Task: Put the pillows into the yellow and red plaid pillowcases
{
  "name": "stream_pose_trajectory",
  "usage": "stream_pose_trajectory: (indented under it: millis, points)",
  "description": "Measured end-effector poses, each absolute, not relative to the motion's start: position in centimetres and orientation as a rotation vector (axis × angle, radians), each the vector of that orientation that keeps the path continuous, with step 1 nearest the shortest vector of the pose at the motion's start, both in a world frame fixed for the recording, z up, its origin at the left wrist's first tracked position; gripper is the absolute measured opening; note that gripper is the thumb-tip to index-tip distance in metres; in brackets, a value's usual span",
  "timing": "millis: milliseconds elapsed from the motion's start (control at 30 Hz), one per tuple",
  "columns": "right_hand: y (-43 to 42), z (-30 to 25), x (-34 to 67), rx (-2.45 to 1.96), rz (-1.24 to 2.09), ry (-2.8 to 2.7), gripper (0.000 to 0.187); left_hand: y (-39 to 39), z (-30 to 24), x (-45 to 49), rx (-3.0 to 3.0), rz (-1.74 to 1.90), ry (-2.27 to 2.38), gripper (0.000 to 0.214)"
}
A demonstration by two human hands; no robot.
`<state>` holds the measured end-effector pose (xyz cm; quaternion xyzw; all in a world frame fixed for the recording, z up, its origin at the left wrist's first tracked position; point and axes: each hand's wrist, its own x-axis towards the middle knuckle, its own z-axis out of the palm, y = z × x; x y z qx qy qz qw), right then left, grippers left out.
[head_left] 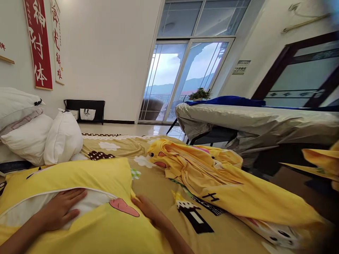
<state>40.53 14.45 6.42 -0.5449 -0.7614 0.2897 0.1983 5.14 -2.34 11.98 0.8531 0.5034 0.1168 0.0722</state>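
A yellow pillowcase (106, 173) with a printed pink beak shape lies in front of me. Its long zip opening gapes, and a white inner pillow (91, 199) shows through it. Resting on that white filling is my left hand (62, 208), fingers stretched out flat inside the opening. My right hand (145, 208) is at the right edge of the pillowcase, its fingers closed on the fabric there and partly hidden by it. Beneath everything is a tan bedspread (156, 197) with cloud and pencil prints.
Yellow fabric covers (206, 176) lie heaped on the right. White stuffed pillows (65, 137) are piled at the left. Further back stand a plastic-covered table (254, 118) with a blue cloth (227, 100), and a black rack (97, 111) by the wall.
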Motion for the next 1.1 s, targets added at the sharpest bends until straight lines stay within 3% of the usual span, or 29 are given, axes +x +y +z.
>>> stream_pose_trajectory:
  millis: [100, 167, 267, 333, 400, 533, 633, 767, 967, 1100]
  points:
    - [14.1, 8.2, 40.8, -1.731, 0.593, -2.279, 0.018, -2.5, 11.7, 5.3, 2.544, 0.399, 1.54, 0.051]
    - [13.7, 10.4, 39.3, -1.732, 0.367, -2.248, 0.021, -2.1, 12.0, 5.9, 2.568, 0.419, 1.547, 0.048]
    - [12.4, 13.2, 34.8, -1.312, 0.222, -2.295, 0.038, -1.4, 12.5, 7.3, 2.6, 0.439, 1.594, 0.045]
    - [11.3, 14.0, 31.4, -1.061, 0.184, -2.457, 0.06, -0.9, 12.6, 8.2, 2.594, 0.454, 1.68, 0.046]
    - [10.6, 14.2, 28.8, -1.069, 0.072, -2.571, 0.074, -0.4, 12.6, 9.1, 2.579, 0.434, 1.777, 0.052]
    - [11.2, 15.3, 27.3, -1.401, -0.272, -2.397, 0.038, 1.5, 13.1, 11.7, 2.535, 0.237, 1.937, 0.063]
    - [11.9, 17.0, 28.2, -1.514, -0.32, -2.393, 0.023, 4.5, 14.4, 14.2, 2.624, 0.24, 1.899, 0.057]
    - [11.7, 18.9, 29.3, -1.538, -0.362, -2.449, 0.021, 9.3, 15.0, 17.0, 2.721, 0.403, 1.764, 0.049]
    - [11.2, 20.5, 30.9, -1.612, -0.446, -2.449, 0.021, 11.7, 11.7, 18.4, 2.541, 0.114, 1.824, 0.039]
    - [10.6, 20.8, 31.5, -1.618, -0.418, -2.437, 0.02, 11.8, 11.6, 19.1, 2.512, 0.124, 1.816, 0.04]
